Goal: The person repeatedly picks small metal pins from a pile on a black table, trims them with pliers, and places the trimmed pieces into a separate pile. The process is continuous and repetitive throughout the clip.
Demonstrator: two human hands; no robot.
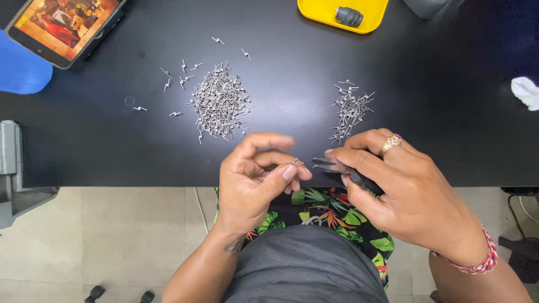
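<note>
While the left hand (255,177) pinches a small metal coil (294,161) between thumb and fingertip, with the other fingers curled loosely above it, the piece sits raised just off the near edge of the table (449,140), level with the tool that faces it. Held that way, its wire legs look free to be reached from the side. The right hand (401,191) is closed around a pair of small pliers (337,166), grip wrapped over the dark handles and the metal tips pointing left, just beside the coil; whether the tips touch it is too fine to tell. A ring shows on one finger of that hand and a woven bracelet circles its wrist.

Beyond the left hand lies a large heap of coils (220,102), with a few strays scattered further left. Beyond the right hand sits a smaller heap of coils (351,109), well apart from the first, so the two lots seem kept separate, each within easy reach of one hand. Far beyond the left hand a phone (64,25) leans with its screen lit, beside a blue object (22,70). Far ahead of the right hand stands a yellow tray (320,11) holding a dark cylindrical part (349,16), and off to the right lies a white cloth (526,91).
</note>
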